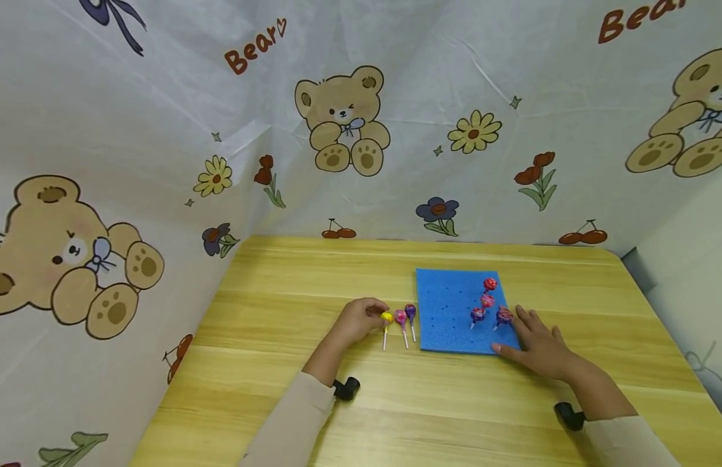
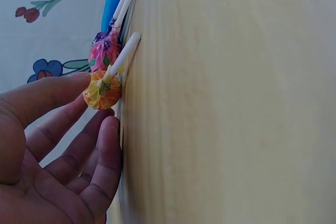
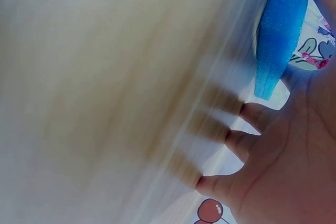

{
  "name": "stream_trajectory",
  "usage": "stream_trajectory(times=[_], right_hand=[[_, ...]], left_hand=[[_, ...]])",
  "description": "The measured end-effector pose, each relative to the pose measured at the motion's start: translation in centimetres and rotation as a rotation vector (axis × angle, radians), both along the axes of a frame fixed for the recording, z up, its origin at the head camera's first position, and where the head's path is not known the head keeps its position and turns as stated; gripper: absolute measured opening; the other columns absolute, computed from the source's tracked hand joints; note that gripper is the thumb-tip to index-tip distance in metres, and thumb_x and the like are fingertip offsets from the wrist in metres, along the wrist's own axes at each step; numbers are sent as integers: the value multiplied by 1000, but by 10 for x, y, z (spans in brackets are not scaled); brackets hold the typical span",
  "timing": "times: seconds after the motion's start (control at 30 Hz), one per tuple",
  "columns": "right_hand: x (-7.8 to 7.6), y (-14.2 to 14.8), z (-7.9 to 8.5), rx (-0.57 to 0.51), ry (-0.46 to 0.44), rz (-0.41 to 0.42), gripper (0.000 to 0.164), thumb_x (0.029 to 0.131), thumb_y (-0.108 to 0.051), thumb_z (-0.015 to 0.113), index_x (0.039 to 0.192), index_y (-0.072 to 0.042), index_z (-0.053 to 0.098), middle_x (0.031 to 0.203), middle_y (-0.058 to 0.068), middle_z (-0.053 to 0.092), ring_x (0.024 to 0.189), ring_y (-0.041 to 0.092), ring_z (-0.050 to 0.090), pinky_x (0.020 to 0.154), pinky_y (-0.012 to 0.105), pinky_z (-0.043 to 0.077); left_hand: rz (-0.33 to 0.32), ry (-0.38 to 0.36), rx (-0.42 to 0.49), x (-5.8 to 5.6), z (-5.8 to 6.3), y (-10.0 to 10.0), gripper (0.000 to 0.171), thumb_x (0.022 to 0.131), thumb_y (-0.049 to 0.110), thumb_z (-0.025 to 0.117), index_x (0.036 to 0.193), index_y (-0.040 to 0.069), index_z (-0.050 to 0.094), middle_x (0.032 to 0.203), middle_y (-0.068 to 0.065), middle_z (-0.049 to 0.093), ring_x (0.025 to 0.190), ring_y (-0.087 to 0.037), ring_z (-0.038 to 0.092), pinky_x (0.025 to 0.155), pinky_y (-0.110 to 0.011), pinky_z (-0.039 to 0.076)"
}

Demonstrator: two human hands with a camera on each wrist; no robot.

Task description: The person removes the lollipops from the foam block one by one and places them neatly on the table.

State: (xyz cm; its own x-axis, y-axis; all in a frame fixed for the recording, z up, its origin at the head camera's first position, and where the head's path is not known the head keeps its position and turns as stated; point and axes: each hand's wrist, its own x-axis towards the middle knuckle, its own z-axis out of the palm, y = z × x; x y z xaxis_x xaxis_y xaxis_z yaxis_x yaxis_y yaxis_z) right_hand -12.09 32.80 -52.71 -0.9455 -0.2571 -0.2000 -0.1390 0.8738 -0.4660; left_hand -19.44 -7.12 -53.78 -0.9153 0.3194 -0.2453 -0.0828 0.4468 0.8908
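Observation:
My left hand (image 1: 361, 321) is at a yellow lollipop (image 2: 102, 92), its thumb and forefinger pinching the wrapped candy head; the white stick points away from the palm. Beside it on the table lie a pink lollipop (image 1: 401, 317) and a purple lollipop (image 1: 410, 311). My right hand (image 1: 541, 347) lies with spread fingers at the right edge of a blue foam board (image 1: 448, 331), thumb on its near corner and other fingertips on the table. Standing in the board are a red lollipop (image 1: 490, 284), a pink one (image 1: 487, 301) and two purplish ones (image 1: 477, 314).
The wooden table (image 1: 431, 408) carries the board right of its middle. A white cloth (image 1: 407, 39) printed with bears and flowers hangs behind and along the left side. Small holes dot the left part of the foam. Both wrists wear black cameras (image 1: 347, 388).

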Motion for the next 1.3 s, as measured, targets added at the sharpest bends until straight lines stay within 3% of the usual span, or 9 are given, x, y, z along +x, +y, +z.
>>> stream_trajectory(times=[0.17,0.37,0.67,0.97,1.3], right_hand=[[2,-1,0,-11,-10,-6,95,96,-55,60,155,11,26,162,36,12,148,61,4,103,87,1],[3,1,-3,-2,-6,-6,95,96,-55,61,154,11,26,162,36,12,148,61,3,103,87,2],[3,2,-2,-10,-5,-6,95,96,-55,60,154,11,26,163,35,11,149,60,2,103,87,1],[3,2,-3,7,6,-5,95,95,-56,61,154,10,27,163,35,13,149,60,4,103,87,2],[0,3,-3,11,1,-5,96,95,-57,61,155,10,27,163,35,13,149,60,4,104,87,1]], left_hand=[[7,6,12,3,1,-3,25,94,18,71,119,16,72,120,-2,69,110,-22,65,87,-37,56],[31,57,34,4,5,-4,26,94,20,71,120,15,71,117,-4,69,105,-20,64,81,-35,57],[65,145,114,4,17,0,36,94,21,73,128,11,68,128,-7,68,116,-24,63,92,-38,57],[85,215,166,8,30,12,39,94,25,74,130,12,67,125,2,69,116,-19,63,99,-39,54],[70,216,215,16,34,34,37,94,19,73,129,12,67,124,1,69,115,-18,64,94,-34,55]])
